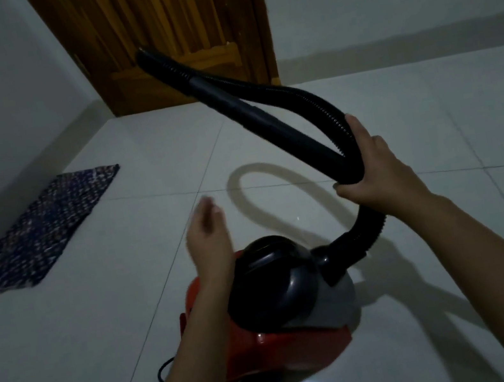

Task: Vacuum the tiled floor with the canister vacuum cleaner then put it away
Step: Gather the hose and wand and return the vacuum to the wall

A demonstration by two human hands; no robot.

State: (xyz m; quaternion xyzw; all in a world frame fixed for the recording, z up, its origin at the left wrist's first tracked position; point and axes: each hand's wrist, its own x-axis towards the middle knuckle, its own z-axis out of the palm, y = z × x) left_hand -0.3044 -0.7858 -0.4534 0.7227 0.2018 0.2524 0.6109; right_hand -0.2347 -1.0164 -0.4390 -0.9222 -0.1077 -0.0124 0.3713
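- Head view: right hand (371,166) is clamped on the folded black hose (264,114), doubling it over, probably to tame its length.
- Left hand (208,235) hovers open and blurred above the red canister vacuum cleaner (276,314), touching nothing.
- Canister sits on the glossy pale tiled floor (432,112); a patterned mat (45,230) lies by the wall, a wooden door (175,29) beyond.

Probably home: wooden door (178,28), mat (42,231)

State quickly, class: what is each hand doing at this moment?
Left hand: open, holding nothing, above the vacuum cleaner.
Right hand: closed around the folded black hose.
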